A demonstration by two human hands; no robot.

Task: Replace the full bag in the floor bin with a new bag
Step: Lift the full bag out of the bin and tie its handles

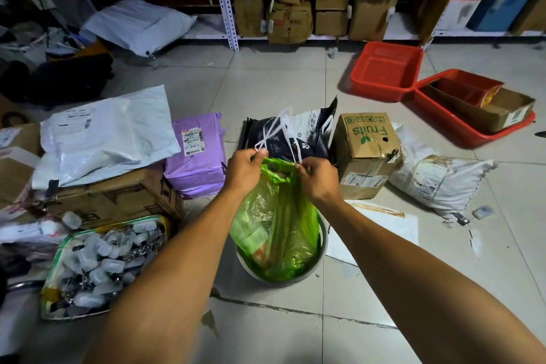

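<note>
A translucent green bag [277, 224] full of rubbish stands in the round grey floor bin [320, 248], its top gathered up above the rim. My left hand [243, 170] pinches the bag's top edge on the left. My right hand [317, 180] pinches it on the right. The green handles bunch between my fingers. Both hands hold the bag's mouth close together, well above the bin. The bin's inside is hidden by the bag. No fresh bag shows in the head view.
Behind the bin lie a dark drawstring bag [291, 134], a purple parcel [196, 154] and a "Fruits" carton [366, 154]. A tray of small clips [100, 266] sits at left, white sacks [437, 180] at right, red baskets [387, 71] and shelves beyond.
</note>
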